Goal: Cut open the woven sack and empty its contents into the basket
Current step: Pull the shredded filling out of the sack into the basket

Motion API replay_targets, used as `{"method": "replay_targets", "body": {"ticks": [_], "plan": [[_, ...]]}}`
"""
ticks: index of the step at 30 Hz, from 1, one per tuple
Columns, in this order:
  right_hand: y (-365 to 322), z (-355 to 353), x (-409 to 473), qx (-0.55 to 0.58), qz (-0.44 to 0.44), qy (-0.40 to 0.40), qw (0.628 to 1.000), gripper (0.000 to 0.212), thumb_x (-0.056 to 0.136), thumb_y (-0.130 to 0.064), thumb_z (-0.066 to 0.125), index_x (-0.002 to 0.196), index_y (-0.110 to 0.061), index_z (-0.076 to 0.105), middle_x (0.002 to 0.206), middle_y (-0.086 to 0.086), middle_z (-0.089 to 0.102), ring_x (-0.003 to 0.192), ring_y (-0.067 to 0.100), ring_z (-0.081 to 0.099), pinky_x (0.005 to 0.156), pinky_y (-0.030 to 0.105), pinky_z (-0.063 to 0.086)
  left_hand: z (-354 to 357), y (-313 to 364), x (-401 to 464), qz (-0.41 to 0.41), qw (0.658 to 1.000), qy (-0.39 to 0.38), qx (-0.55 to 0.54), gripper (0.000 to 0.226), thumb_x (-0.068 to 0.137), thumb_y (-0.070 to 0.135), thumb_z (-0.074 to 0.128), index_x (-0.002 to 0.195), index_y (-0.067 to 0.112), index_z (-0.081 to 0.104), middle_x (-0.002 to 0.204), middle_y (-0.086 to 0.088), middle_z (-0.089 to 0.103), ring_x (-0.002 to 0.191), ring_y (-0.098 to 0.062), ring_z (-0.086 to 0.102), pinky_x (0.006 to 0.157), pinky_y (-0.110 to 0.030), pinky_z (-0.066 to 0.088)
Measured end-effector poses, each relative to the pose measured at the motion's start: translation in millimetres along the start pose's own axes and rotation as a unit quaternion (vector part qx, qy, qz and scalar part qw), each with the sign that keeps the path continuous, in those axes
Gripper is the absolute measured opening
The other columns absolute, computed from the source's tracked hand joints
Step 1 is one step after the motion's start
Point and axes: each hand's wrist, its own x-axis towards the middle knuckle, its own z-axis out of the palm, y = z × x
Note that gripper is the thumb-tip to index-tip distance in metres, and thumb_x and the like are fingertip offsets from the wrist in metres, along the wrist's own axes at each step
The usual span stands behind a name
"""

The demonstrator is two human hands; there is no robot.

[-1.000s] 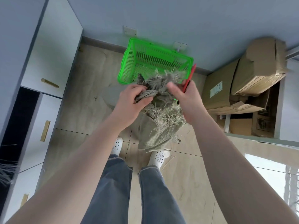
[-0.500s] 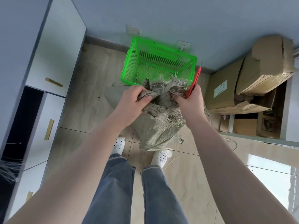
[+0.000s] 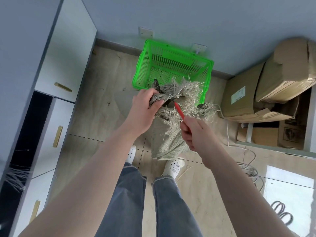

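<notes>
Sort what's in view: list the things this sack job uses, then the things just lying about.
In use:
- frayed grey-green woven sack, gripped at its top by the left hand
- red-handled cutting tool, held in the right hand
- bright green slotted plastic basket

Lying about:
- brown cardboard boxes
- white cable on the floor
- white cabinets

Tiled floor (image 3: pixel 95 106) under basket (image 3: pixel 172 65), boxes (image 3: pixel 242 98)
</notes>
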Motion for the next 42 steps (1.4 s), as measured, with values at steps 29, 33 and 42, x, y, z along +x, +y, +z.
{"method": "replay_targets", "body": {"ticks": [29,33,42], "plan": [[-22,-5,12,0.274,0.087,-0.152,0.946,0.044,0.103,-0.045,0.035,0.068,-0.020,0.040,0.052,-0.008,0.023,0.040,0.006,0.017,0.034,0.018,0.017,18,0,0,-0.108,0.880,-0.100,-0.452,0.022,0.092,0.012,0.051,0.111,0.009,0.062,0.094,-0.009,0.067,0.082,-0.016,0.063,0.072,-0.026,0.051],[-25,-8,16,0.305,0.098,-0.138,0.937,0.044,0.104,-0.043,0.032,0.068,-0.019,0.039,0.049,-0.009,0.023,0.036,0.004,0.018,0.031,0.016,0.018,27,-1,-1,-0.065,0.929,-0.055,-0.360,0.018,0.094,0.031,0.053,0.111,0.027,0.054,0.097,-0.002,0.061,0.087,-0.018,0.056,0.084,-0.038,0.045],[-32,-1,12,0.364,0.073,-0.073,0.926,0.043,0.105,-0.040,0.035,0.067,-0.019,0.039,0.047,-0.009,0.022,0.036,0.004,0.016,0.031,0.017,0.011,42,7,0,-0.001,0.999,0.039,-0.015,0.027,0.100,0.033,0.038,0.093,0.014,0.056,0.089,-0.001,0.052,0.097,-0.022,0.040,0.088,-0.044,0.035]]}}
